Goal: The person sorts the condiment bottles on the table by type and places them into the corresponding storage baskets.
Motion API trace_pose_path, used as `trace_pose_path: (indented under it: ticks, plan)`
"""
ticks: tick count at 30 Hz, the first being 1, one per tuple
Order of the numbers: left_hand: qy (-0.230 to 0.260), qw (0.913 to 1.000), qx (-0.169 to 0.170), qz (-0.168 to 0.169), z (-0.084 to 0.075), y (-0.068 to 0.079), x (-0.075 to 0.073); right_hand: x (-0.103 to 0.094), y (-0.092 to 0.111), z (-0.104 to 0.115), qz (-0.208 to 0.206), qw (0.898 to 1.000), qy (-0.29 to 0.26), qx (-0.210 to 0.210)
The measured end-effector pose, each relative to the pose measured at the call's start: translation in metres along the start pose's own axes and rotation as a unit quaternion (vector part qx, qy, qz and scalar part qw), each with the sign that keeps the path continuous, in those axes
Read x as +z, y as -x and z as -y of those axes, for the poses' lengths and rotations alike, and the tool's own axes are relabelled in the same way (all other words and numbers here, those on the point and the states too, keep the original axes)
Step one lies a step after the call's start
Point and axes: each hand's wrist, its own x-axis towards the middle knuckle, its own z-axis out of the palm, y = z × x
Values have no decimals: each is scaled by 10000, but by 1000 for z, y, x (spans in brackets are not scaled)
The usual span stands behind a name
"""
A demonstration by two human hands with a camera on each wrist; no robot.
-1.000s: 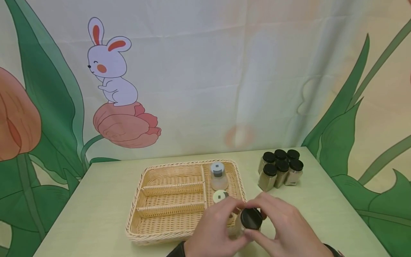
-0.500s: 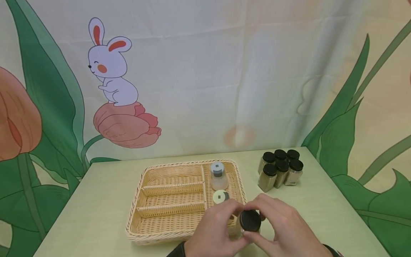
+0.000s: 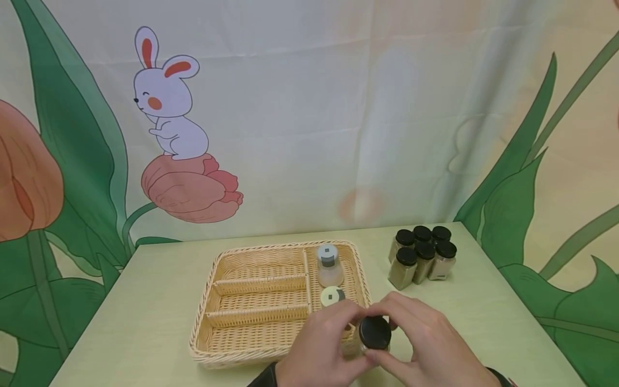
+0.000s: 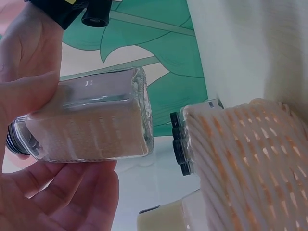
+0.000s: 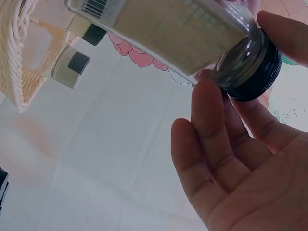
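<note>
Both of my hands hold one square glass spice jar [image 4: 91,127], part filled with beige powder. In the head view my left hand [image 3: 325,344] grips the jar's body, thumb on one side and fingers on the other. With thumb and fingers my right hand [image 3: 427,344] pinches the jar's black lid [image 3: 374,332], which sits on the neck. A ribbed edge shows on the lid in the right wrist view, and a barcode label [image 5: 96,7] is on the glass. The jar is over the basket's front right corner in the head view, its lower body largely hidden by my left hand.
A wicker basket [image 3: 256,352] with divided compartments stands on the pale table [image 3: 130,312]. In its right compartment are a white-capped jar [image 3: 330,266] and a cream-capped jar [image 3: 331,296]. Several black-lidded jars [image 3: 403,269] cluster at the back right. A printed curtain [image 3: 300,134] hangs behind.
The jar and its lid have shifted slightly left and down between my hands, and the lid's tilt has changed a little. Both hands keep their hold; the basket and other jars have not moved.
</note>
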Motion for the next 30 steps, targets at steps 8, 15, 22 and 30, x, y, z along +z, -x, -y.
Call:
trace_pose_path:
  ticks: [8, 15, 22, 30]
  plan:
    - [22, 10000, 22, -63, -1, -1, -4, 0, -1, 1, -65, 9999, 34, -92]
    - [-28, 9998, 115, -161, -2, -3, -9, -2, -1, 1, -155, 9997, -21, -170]
    - [-124, 9994, 15, -316, -2, -6, -18, -4, -2, 2, -408, 9989, -42, -222]
    - [-254, 9978, 255, -561, -1, -8, -25, -2, -5, -5, -781, 9960, -66, -438]
